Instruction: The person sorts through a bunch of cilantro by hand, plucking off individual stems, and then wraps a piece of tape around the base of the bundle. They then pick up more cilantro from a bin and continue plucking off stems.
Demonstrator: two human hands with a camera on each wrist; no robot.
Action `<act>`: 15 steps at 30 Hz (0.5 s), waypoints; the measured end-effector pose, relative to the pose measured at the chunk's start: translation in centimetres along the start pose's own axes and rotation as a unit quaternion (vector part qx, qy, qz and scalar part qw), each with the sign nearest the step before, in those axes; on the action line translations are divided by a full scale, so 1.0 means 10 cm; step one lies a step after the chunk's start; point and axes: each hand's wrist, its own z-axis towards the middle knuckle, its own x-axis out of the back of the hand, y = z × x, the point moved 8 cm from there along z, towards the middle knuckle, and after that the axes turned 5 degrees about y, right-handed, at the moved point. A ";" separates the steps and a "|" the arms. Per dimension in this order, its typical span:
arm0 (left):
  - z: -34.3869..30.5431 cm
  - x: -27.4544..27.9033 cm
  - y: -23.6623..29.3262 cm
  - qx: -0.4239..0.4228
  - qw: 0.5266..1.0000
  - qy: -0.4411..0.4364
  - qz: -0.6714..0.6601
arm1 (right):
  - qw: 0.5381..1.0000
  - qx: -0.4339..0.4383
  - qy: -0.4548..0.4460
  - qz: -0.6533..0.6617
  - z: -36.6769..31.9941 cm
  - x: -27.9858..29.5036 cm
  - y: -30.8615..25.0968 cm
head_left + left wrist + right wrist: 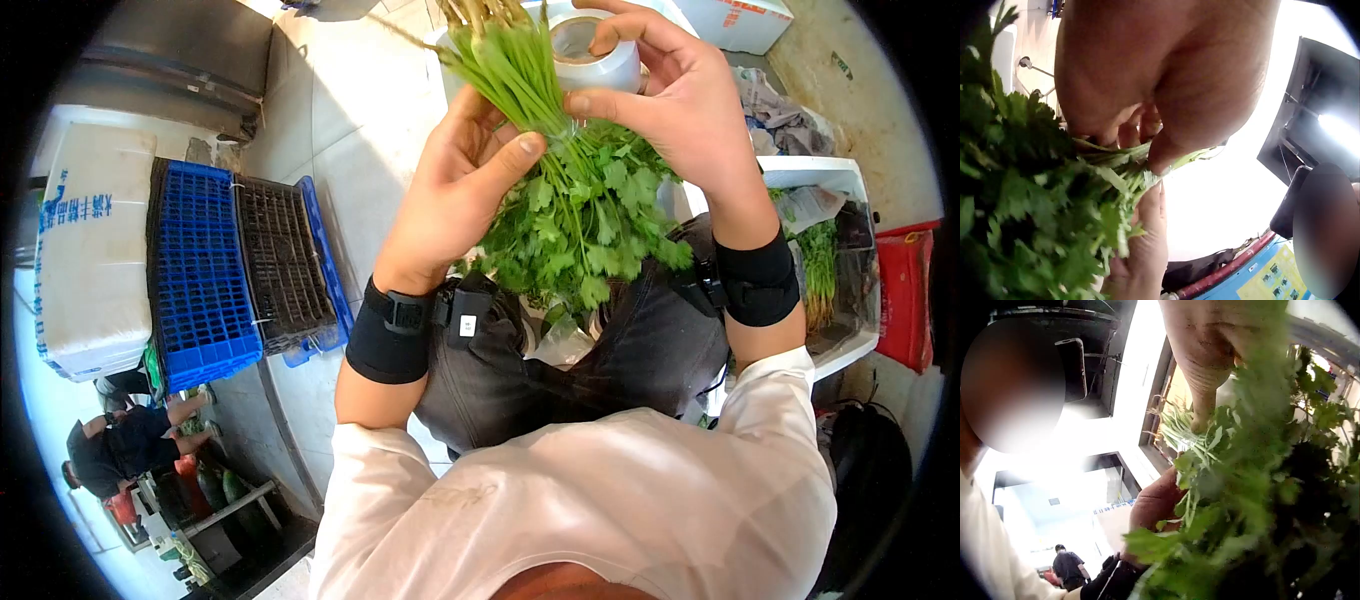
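Observation:
A bunch of coriander (590, 220) hangs leaves-down between my hands, with its pale stems and roots at the top of the head view. My left hand (455, 185) grips it round the stems, thumb across the front. A shiny clear band (571, 130) circles the stems beside that thumb. With curled fingers my right hand (680, 110) holds a wide roll of clear tape (605, 70), its thumb tip right at the stems and band. In the left wrist view the leaves (1041, 200) fill the left side. Leaves (1235, 500) cover much of the right wrist view.
To the right stands a white foam box (850, 350) holding bundled greens (820, 265). Blue crates (205, 270), a dark crate (285, 260) and a white foam box (95, 240) stand at the left. A red bag (908, 300) lies far right. Another person (120, 450) is at lower left.

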 end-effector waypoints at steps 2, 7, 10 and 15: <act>-0.02 -0.01 0.01 0.016 1.000 0.003 -0.002 | 0.999 -0.021 0.011 -0.038 0.01 0.03 0.07; 0.00 0.05 -0.01 0.015 0.999 0.024 0.037 | 0.999 0.019 0.025 -0.017 0.00 0.00 0.00; -0.02 0.04 0.04 -0.021 0.999 0.026 0.026 | 1.000 0.003 0.021 -0.015 0.02 0.02 0.00; 0.00 0.03 0.10 -0.021 1.000 0.010 0.009 | 1.000 -0.024 -0.011 -0.005 0.02 0.07 0.11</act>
